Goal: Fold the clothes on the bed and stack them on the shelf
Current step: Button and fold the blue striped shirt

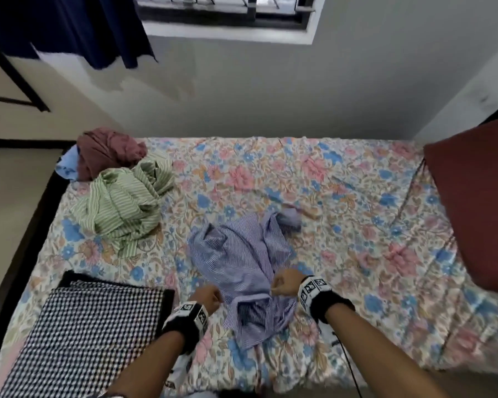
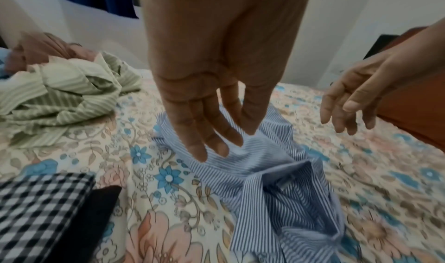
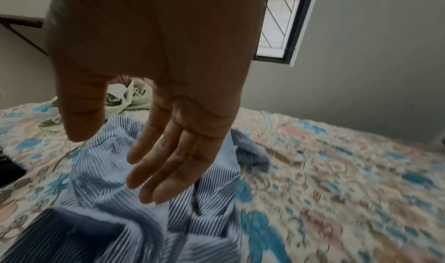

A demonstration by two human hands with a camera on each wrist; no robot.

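I have the blue striped shirt (image 1: 243, 268) lying crumpled in the middle of the bed (image 1: 342, 196), collar end toward me, because that is the widest bare stretch of sheet for spreading it flat. My left hand (image 2: 211, 88) hangs just above its left edge and my right hand (image 3: 154, 103) above its right side, both with fingers loosely straight and holding nothing, placed to catch each shoulder, I judge. The checked cloth (image 1: 78, 334) lies already folded near my left, out of the way. The green striped shirt (image 1: 121, 205) and the maroon garment (image 1: 107, 150) wait bunched at the far left corner. No shelf shows.
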